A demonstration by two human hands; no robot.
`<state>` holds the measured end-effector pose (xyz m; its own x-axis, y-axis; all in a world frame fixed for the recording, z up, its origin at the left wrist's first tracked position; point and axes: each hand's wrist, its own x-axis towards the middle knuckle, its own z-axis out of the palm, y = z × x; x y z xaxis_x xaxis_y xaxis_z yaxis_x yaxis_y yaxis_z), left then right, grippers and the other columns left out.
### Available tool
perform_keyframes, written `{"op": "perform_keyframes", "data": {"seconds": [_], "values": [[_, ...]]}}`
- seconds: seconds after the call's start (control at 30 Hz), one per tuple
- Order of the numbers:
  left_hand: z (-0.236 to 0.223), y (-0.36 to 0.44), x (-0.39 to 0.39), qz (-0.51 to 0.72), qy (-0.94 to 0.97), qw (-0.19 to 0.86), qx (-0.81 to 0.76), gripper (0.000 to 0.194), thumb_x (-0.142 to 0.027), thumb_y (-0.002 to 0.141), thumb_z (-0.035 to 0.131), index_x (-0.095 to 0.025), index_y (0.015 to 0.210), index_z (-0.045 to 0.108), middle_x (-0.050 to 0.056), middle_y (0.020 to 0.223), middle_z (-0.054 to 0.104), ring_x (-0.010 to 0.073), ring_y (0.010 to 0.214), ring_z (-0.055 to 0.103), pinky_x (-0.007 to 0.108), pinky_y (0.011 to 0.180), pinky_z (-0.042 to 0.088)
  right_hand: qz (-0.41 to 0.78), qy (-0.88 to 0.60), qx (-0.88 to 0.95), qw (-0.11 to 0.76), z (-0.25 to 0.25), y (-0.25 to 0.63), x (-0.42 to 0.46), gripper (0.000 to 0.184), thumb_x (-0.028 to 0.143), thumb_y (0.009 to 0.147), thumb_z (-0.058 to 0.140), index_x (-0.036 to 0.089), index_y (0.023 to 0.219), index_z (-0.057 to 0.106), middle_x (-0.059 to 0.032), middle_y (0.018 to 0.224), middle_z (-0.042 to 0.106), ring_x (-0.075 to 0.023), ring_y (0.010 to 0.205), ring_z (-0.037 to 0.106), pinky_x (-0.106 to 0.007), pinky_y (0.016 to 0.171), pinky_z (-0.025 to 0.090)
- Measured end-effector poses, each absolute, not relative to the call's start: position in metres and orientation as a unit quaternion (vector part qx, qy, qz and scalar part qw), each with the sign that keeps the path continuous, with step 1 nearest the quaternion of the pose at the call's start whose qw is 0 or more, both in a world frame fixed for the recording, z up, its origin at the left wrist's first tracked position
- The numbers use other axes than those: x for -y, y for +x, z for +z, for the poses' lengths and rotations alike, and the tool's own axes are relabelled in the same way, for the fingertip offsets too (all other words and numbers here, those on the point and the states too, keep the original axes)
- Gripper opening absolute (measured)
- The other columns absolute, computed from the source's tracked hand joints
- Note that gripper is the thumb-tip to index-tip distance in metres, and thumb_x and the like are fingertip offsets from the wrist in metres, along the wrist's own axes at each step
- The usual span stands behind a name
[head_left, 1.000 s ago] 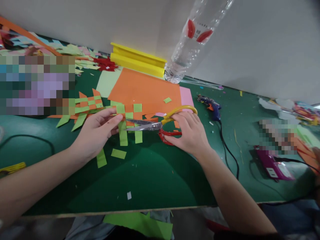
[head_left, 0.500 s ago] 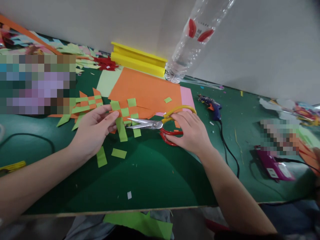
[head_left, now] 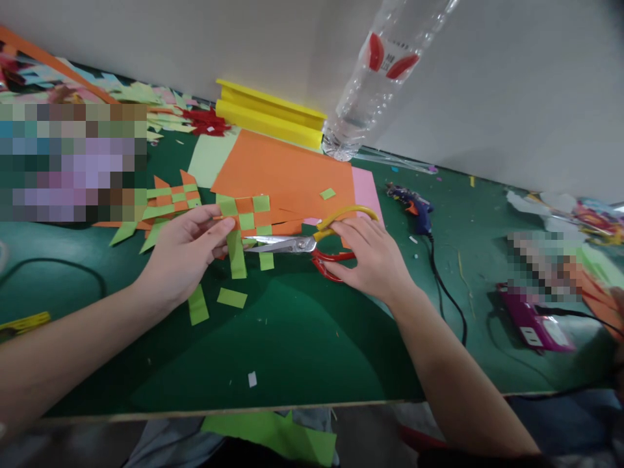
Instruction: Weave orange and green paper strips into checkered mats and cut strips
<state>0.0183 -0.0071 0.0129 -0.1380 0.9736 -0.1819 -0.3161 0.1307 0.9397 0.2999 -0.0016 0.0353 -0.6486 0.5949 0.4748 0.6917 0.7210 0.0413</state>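
Green tabletop (head_left: 312, 351) is partly covered at the back by an orange sheet (head_left: 292, 162); a clear bottle (head_left: 358, 114) is seen just behind it. Scissors (head_left: 306, 244) are held by the right hand (head_left: 373, 257), grip closed around the handles, blades slightly parted at the weave's lower edge. Woven orange-green paper (head_left: 246, 221) is pinched by the left hand (head_left: 188, 250), grip closed on its left end, near the sheet's front edge. A green scrap (head_left: 233, 298) is left lying in front.
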Motion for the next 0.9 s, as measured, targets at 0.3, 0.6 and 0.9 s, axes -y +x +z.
{"op": "perform_keyframes", "data": {"seconds": [0.3, 0.6, 0.9], "values": [[0.0116, 0.0171, 0.0068, 0.554, 0.340, 0.563, -0.510, 0.027, -0.021, 0.064, 0.081, -0.019, 0.084, 0.064, -0.004, 0.068, 0.065, 0.0097, 0.059, 0.063, 0.019, 0.051, 0.052, -0.084, -0.359, 0.904, 0.219, 0.0343, 0.3004, 0.0008, 0.037, 0.030, 0.083, 0.066, 0.014, 0.115, 0.058, -0.0159, 0.105, 0.068, -0.0301, 0.099, 0.064, -0.047, 0.085, 0.054], [0.0091, 0.0175, 0.0068, 0.551, 0.364, 0.559, -0.501, 0.023, -0.022, 0.066, 0.080, -0.019, 0.082, 0.064, -0.004, 0.067, 0.063, 0.0088, 0.058, 0.061, 0.018, 0.050, 0.050, -0.092, -0.365, 0.900, 0.220, 0.0347, 0.3017, 0.0014, 0.032, 0.027, 0.086, 0.063, 0.014, 0.115, 0.058, -0.0149, 0.104, 0.070, -0.0280, 0.099, 0.066, -0.044, 0.081, 0.057], [0.0081, 0.0144, 0.0076, 0.541, 0.366, 0.541, -0.530, 0.024, -0.022, 0.067, 0.080, -0.021, 0.087, 0.067, -0.004, 0.065, 0.064, 0.0082, 0.054, 0.059, 0.018, 0.049, 0.047, -0.095, -0.374, 0.894, 0.227, 0.0304, 0.3029, 0.0016, 0.029, 0.022, 0.086, 0.062, 0.015, 0.114, 0.059, -0.0136, 0.104, 0.071, -0.0267, 0.097, 0.068, -0.041, 0.077, 0.058]]}}
